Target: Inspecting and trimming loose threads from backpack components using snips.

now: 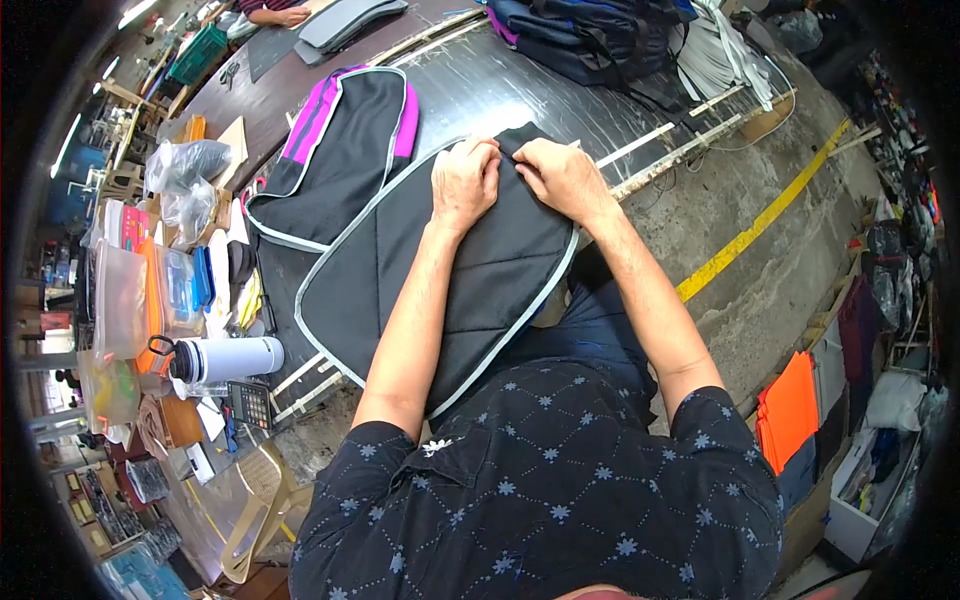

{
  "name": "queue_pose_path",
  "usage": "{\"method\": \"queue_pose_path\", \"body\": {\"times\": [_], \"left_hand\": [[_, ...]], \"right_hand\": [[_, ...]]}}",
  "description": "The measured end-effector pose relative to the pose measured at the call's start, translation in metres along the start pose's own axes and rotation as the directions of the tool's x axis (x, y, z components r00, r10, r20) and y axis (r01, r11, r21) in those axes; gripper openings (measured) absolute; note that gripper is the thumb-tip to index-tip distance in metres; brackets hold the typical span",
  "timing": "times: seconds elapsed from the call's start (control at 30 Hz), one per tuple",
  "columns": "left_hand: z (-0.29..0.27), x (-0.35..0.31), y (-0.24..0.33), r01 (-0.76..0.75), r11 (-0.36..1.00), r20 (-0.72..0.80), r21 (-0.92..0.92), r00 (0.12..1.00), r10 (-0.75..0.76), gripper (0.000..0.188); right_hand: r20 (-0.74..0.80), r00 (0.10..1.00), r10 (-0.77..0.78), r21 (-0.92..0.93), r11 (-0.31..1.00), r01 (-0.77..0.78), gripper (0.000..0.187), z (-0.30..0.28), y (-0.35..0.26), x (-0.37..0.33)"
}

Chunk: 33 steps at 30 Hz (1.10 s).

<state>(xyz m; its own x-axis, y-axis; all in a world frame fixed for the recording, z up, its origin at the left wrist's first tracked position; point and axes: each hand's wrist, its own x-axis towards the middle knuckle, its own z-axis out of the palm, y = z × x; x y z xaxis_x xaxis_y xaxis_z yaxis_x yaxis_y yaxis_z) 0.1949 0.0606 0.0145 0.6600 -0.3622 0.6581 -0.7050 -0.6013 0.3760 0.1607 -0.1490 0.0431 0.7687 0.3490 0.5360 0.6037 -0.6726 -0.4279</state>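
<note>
A black quilted fabric panel [345, 265] with light grey binding round its edge and stitched lines across it lies over the table edge, its near end against my body. On its far end, my left hand [466, 185] is closed with the fingers curled in on the cloth. My right hand [565, 180] is closed beside it, thumb and fingers pinching the dark cloth at the panel's far end. The fingertips of both hands are partly hidden. Left of the panel lies a black and purple bag piece [350, 130] with the same grey binding.
Dark bags [590, 45] and a heap of grey strips [715, 55] lie on the far table. At left stand a white bottle [230, 358], a calculator [250, 404] and plastic bins [120, 300]. Another person's hand [292, 16] rests at the far left. Orange sheets [785, 410] hang at right.
</note>
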Motion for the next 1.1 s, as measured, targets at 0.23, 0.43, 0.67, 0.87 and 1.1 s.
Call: {"method": "queue_pose_path", "body": {"times": [0.23,0.43,0.67,0.87,1.1], "left_hand": [[0.002,0.000,0.000,-0.008,1.000,-0.017,-0.002,1.000,0.008,0.011],[0.001,-0.001,-0.002,-0.020,1.000,-0.027,-0.005,0.999,0.020,0.012],[0.001,0.001,0.001,-0.010,1.000,-0.028,-0.018,1.000,0.009,0.012],[0.003,-0.002,-0.001,0.044,0.999,-0.035,0.006,0.998,-0.044,0.011],[0.005,-0.005,0.010,0.127,0.992,-0.088,0.017,0.988,-0.125,0.015]], "right_hand": [[0.025,0.999,-0.039,-0.028,0.999,0.040,0.016,0.008,0.008,0.002],[0.029,1.000,-0.007,-0.050,0.999,0.009,0.017,0.006,0.001,0.001],[0.000,0.999,-0.052,-0.062,0.997,0.052,0.014,0.012,0.007,0.003],[0.022,0.999,-0.026,-0.096,0.995,0.028,0.016,0.009,0.007,0.004],[0.008,1.000,-0.014,-0.074,0.997,0.014,0.016,0.003,0.004,0.002]]}}
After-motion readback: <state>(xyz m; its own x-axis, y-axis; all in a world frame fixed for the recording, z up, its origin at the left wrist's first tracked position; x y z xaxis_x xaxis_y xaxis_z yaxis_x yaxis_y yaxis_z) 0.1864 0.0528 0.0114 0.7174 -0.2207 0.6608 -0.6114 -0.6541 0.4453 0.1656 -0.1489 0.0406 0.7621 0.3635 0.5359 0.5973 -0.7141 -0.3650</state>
